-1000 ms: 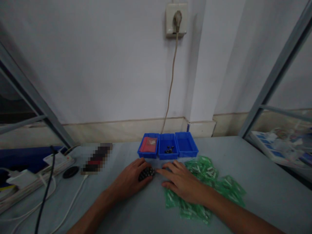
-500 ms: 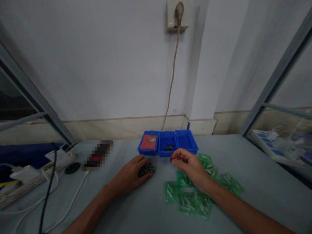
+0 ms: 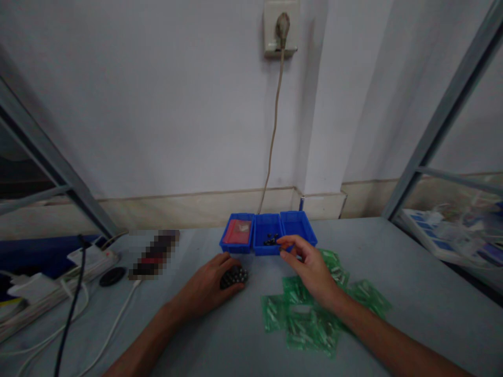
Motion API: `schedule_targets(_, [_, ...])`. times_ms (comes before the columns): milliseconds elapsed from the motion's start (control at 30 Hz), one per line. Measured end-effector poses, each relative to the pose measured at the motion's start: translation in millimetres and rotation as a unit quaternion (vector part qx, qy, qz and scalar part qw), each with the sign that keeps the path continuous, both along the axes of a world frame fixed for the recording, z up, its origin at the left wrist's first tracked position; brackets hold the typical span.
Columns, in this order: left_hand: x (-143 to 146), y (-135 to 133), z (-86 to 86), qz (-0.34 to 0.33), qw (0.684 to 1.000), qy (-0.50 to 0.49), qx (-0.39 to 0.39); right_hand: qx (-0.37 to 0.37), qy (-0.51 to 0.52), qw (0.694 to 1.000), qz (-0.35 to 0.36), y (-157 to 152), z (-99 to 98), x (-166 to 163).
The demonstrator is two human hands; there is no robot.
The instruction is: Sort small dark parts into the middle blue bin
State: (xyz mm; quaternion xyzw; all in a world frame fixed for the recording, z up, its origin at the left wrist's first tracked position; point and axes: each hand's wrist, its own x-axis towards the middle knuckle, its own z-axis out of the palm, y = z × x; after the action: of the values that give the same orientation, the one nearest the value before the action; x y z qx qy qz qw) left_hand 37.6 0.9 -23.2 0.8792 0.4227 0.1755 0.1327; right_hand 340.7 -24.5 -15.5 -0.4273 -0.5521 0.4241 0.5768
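My left hand rests on the table, its fingers and thumb curled round a bundle of small dark pieces with shiny round ends. Their exact kind is too small to make out. My right hand is at the front edge of the middle blue bin, its thumb and index fingertips apart. Nothing shows clearly between them. Inside that bin lie several small dark parts. Green see-through packets with pale slim pieces in them lie under and beside my right wrist.
A left blue bin holds a red packet; a right blue bin adjoins the middle one. At left are a blurred-out phone-like object, a black disc, cables and a power strip. Another power strip lies at right.
My right hand has moved slightly toward the middle bin, and its thumb and index finger have parted. My left hand keeps its hold on the bundle. The view has shifted a little.
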Motion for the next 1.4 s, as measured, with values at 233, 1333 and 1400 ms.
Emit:
schedule_targets(233, [-2,1,-3.0,-0.002,1.000,0.000,-0.003,-0.064,0.050,0.997,0.015,-1,-4.9,-3])
schedule_targets(1333, [1,-1,1.0,-0.005,1.000,-0.004,-0.007,0.036,-0.148,0.988,0.010,-13,-6.5,-6])
schedule_targets(1400, [1,-1,0.8,-0.004,1.000,-0.002,-0.008,0.026,-0.140,0.990,0.017,-13,-5.9,-6])
